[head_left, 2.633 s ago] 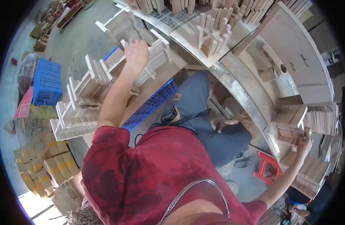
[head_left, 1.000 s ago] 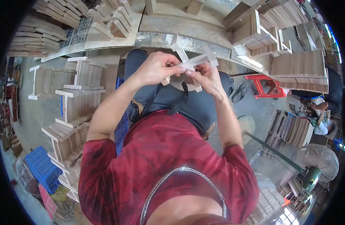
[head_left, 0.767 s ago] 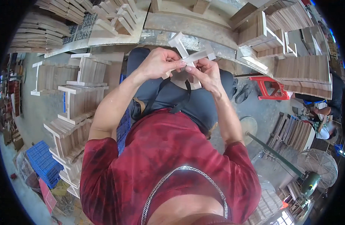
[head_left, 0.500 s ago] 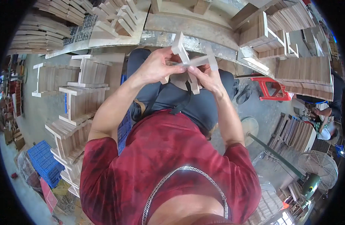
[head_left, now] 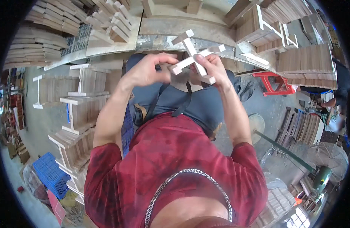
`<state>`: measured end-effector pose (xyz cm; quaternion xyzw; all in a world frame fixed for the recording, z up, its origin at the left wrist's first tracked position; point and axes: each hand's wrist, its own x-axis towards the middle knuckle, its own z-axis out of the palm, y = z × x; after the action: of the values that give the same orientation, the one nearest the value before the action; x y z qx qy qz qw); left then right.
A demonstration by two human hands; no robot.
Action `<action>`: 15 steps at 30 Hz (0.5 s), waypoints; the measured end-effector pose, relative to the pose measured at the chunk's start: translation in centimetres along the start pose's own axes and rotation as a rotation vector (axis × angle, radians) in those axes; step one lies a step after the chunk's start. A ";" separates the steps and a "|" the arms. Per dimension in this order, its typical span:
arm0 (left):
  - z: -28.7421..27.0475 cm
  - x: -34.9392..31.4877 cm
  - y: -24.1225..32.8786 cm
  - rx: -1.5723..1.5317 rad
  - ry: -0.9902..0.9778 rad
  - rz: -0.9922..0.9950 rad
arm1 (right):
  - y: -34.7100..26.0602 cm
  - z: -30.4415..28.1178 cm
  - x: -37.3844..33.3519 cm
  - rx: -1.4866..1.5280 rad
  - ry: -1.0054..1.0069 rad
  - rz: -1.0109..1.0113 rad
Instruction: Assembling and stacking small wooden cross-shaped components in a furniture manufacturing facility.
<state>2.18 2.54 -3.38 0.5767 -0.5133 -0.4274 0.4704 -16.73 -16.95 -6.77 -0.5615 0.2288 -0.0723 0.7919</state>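
A pale wooden cross-shaped frame, with short blocks at the ends of its arms, is tilted over my lap. My right hand grips it close to the crossing, the thumb on top and the fingers partly hidden beneath. Beside the frame's left end is my left hand, thumb and fingers curved apart with nothing seen between them. It looks just clear of the wood, though contact behind the end block cannot be ruled out.
Ahead runs a worn workbench edge. Stacked boards stand to the right, above a red stool. Stacked wooden parts and a blue crate are on the left. A fan and another person are at far right.
My left hand has come off the wooden frame and moved slightly left, its fingers opening. The frame has turned in my right hand, so its cross shape now shows.
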 end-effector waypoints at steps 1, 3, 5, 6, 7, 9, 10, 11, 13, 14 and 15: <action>0.0 -0.5 0.6 0.330 0.019 0.192 | 0.2 -0.4 0.4 0.016 -0.061 -0.095; 1.6 -0.3 3.2 0.291 0.014 0.134 | -0.7 -0.5 0.2 -0.092 -0.041 0.046; 2.2 -0.2 3.1 0.529 0.223 0.119 | -2.6 -0.5 0.2 -0.179 -0.014 0.077; 2.5 -0.2 3.1 0.666 0.367 0.270 | -3.3 -0.7 0.2 -0.264 0.015 0.117; 2.9 -0.1 3.3 0.665 0.360 0.284 | -3.1 -1.7 0.1 -0.357 0.047 0.027; 2.8 -0.4 3.6 0.782 0.451 0.244 | -5.2 -0.7 -1.6 -0.716 0.186 -0.118; 2.7 -0.2 2.8 0.871 0.518 0.351 | -5.9 0.4 -2.6 -0.716 0.190 -0.128; 2.8 -0.1 2.7 0.873 0.514 0.358 | -6.1 1.8 -3.5 -0.949 0.292 -0.410; 3.3 0.0 2.7 0.929 0.531 0.378 | -6.5 4.0 -3.8 -1.237 0.373 -0.778; 3.6 0.1 2.9 0.925 0.522 0.385 | -5.9 5.0 -3.5 -1.271 0.392 -0.791; 3.9 0.1 3.0 0.944 0.524 0.371 | -5.3 5.7 -3.2 -1.305 0.410 -0.804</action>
<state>-2.14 1.93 -1.15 0.7112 -0.6077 0.0953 0.3404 -16.31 -12.77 0.49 -0.9274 0.1461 -0.3060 0.1581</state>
